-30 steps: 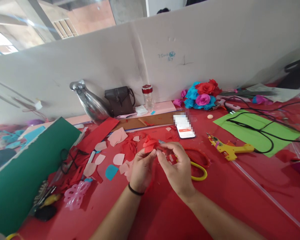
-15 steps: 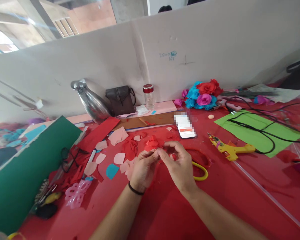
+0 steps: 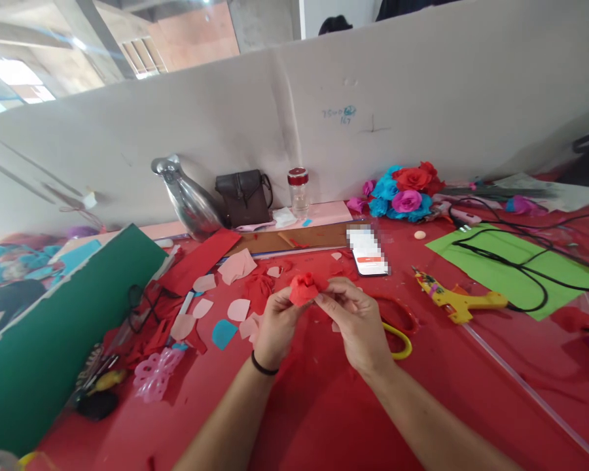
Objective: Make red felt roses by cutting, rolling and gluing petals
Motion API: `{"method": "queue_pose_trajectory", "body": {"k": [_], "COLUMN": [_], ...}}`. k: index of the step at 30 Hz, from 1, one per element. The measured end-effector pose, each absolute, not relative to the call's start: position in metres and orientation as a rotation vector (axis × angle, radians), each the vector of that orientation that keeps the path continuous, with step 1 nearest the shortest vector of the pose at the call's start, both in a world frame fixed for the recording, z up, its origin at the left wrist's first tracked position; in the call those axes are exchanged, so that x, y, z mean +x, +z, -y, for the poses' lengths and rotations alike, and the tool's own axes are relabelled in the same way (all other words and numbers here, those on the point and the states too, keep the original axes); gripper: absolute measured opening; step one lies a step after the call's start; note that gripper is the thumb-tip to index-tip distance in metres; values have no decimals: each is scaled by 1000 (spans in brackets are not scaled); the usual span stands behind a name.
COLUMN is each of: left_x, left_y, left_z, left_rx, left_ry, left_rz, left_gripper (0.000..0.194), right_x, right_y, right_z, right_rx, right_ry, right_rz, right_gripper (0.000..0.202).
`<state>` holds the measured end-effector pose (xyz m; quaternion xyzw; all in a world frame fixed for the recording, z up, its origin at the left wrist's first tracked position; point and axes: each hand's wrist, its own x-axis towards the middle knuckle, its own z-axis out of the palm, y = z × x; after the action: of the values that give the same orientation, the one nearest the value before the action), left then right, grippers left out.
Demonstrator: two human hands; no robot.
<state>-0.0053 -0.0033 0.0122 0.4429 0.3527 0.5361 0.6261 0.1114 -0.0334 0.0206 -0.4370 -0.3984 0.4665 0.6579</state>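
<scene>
A small red paper flower (image 3: 304, 290) is held up between my two hands, its ruffled centre facing up. My left hand (image 3: 278, 327) grips it from the left, thumb and fingers closed on its base. On the right, my right hand (image 3: 356, 320) pinches the flower's edge between thumb and fingers; the fingertips are partly hidden. Scissors with yellow and red handles (image 3: 400, 340) lie beside my right hand, partly covered by it. Left of my left hand are cut pink petals (image 3: 238, 309), a blue petal (image 3: 224, 334) and red paper pieces (image 3: 258, 292).
A yellow glue gun (image 3: 459, 302) with a clear glue stick and black cord lies right, near green paper (image 3: 559, 288). Behind stand a phone (image 3: 370, 252), a paper bouquet (image 3: 407, 193), a glass bottle (image 3: 298, 193), a bag (image 3: 243, 199) and a steel jug (image 3: 194, 203). A green box (image 3: 69, 340) borders the left.
The red flower has been tilted up and now shows its front between my hands. My right hand has shifted slightly to the right; the view has tilted a little.
</scene>
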Motion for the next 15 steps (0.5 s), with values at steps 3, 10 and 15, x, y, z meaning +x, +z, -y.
{"method": "queue_pose_trajectory", "body": {"k": [3, 10, 15], "left_x": [-7, -12, -15], "left_y": [14, 10, 12], "left_z": [3, 2, 1], "left_rx": [1131, 1253, 1327], "left_ry": [1282, 1278, 1221], "left_rz": [-845, -823, -799], "left_gripper": [19, 15, 15], "right_x": [110, 115, 120], "right_y": [20, 20, 23], "right_z": [33, 34, 34], "right_rx": [-928, -734, -855], "right_ry": [1079, 1261, 1337], "right_rz": [907, 776, 710], "right_gripper": [10, 12, 14]}}
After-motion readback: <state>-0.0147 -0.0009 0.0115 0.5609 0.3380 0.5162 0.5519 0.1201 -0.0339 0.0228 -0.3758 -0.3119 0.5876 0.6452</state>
